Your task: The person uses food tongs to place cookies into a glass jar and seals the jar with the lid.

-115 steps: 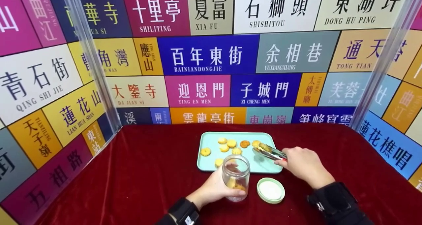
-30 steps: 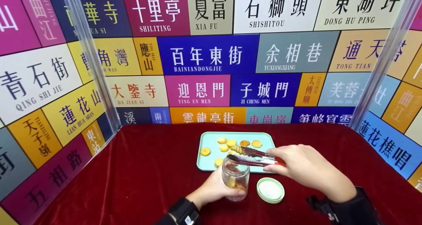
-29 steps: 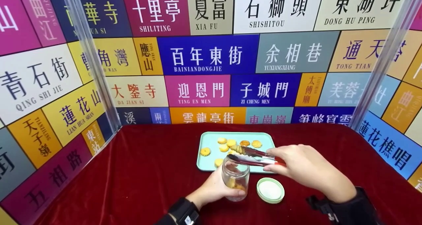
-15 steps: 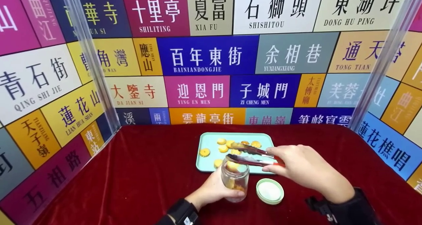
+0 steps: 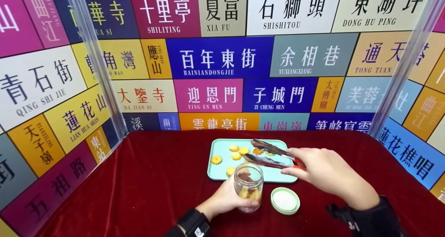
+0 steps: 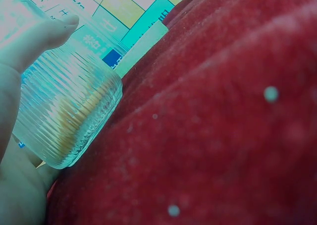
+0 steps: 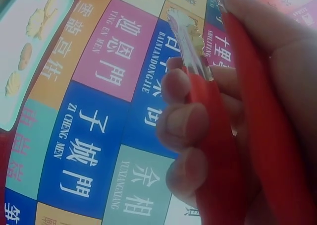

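In the head view my left hand (image 5: 222,199) grips a clear glass jar (image 5: 248,178) round its side, thumb across the front. Several yellow cookies lie in the lower part of the jar, and its mouth is uncovered. The left wrist view shows the ribbed jar wall (image 6: 74,103) with blurred yellow shapes behind it. My right hand (image 5: 325,171) holds metal tongs (image 5: 273,149) by their red handles (image 7: 215,150). The tongs' arms are spread with nothing between them, just above and behind the jar mouth, overlapping the tray in view.
Behind the jar lies a mint-green tray (image 5: 216,172) with several cookies (image 5: 216,159) on it. A round light-green lid (image 5: 285,200) rests right of the jar, its white inside facing up. Dark red cloth (image 5: 156,181) covers the table, with a wall of printed signs (image 5: 219,58) behind.
The tongs carried a cookie from the tray's right side to the jar mouth, then spread apart. The cookie has dropped into the jar. The tongs have lifted slightly back to the right.
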